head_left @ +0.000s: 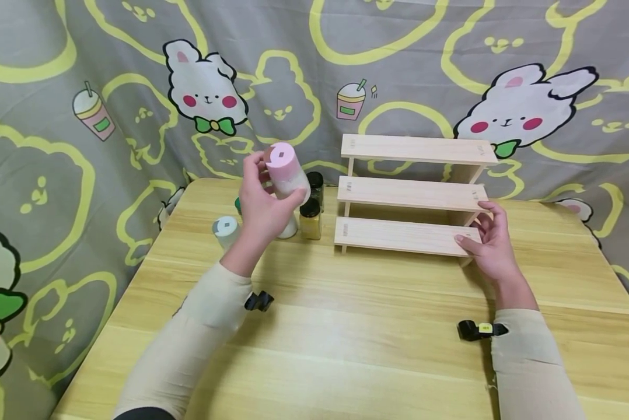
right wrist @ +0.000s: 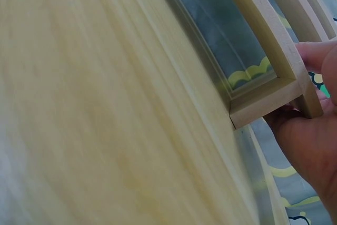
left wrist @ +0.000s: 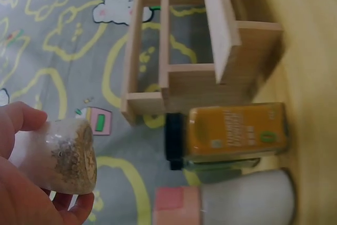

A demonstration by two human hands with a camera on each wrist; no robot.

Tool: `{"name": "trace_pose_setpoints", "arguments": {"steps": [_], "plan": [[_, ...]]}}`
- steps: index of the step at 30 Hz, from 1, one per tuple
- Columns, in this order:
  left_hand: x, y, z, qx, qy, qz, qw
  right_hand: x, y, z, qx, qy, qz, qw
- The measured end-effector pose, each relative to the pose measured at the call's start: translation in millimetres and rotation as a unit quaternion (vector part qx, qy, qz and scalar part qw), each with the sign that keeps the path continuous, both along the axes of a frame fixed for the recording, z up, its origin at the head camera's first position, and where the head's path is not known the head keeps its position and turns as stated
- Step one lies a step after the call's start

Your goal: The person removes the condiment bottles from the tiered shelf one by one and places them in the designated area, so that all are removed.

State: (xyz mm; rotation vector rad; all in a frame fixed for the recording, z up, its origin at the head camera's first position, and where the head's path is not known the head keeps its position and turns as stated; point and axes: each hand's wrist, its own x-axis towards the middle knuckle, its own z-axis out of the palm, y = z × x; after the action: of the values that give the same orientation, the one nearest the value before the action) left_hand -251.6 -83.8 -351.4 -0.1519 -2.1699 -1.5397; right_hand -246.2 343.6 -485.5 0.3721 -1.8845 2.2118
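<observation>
My left hand (head_left: 264, 210) holds a pink-capped seasoning jar (head_left: 289, 170) above the table, thumb on one side and fingers on the other. In the left wrist view the clear lower part of that jar (left wrist: 73, 156) shows brownish grains inside. At the right end of a three-step wooden rack (head_left: 406, 236), my right hand (head_left: 492, 245) grips the lowest step, the thumb on its top. One finger reaches up to the end of the middle step. The right wrist view shows the hand (right wrist: 310, 140) around the rack's end, with part of the fingers hidden behind the wood.
Left of the rack stand a black-capped spice bottle with yellow contents (head_left: 310, 221) and a dark bottle (head_left: 316, 185) behind it. A pink-capped jar of white contents (left wrist: 247, 198) stands beside them. Further left are a white-capped jar (head_left: 226, 228) and a green cap (head_left: 238, 204). A patterned curtain (head_left: 293, 70) hangs behind.
</observation>
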Motion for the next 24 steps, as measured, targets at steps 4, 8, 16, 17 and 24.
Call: {"name": "trace_pose_setpoints", "arguments": {"steps": [4, 8, 16, 17, 24], "plan": [[7.3, -6.7, -12.7, 0.004, -0.005, 0.004, 1.0, 0.2, 0, -0.6, 0.0, -0.004, -0.002, 1.0], [15.5, -12.9, -26.5, 0.005, -0.008, 0.004, 0.9999, 0.7, 0, -0.6, -0.001, -0.007, -0.002, 1.0], [32.4, -18.3, -55.3, -0.007, -0.047, 0.008, 0.9988, 1.4, -1, -0.2, -0.011, -0.009, -0.003, 0.9999], [34.2, -18.9, -58.7, -0.007, -0.054, 0.01, 0.9985, 1.5, -2, 0.0, -0.011, -0.009, -0.003, 0.9999], [40.3, -24.2, -81.0, -0.025, -0.07, 0.024, 0.9969, 1.4, -3, 1.1, -0.014, -0.006, -0.003, 0.9999]]}}
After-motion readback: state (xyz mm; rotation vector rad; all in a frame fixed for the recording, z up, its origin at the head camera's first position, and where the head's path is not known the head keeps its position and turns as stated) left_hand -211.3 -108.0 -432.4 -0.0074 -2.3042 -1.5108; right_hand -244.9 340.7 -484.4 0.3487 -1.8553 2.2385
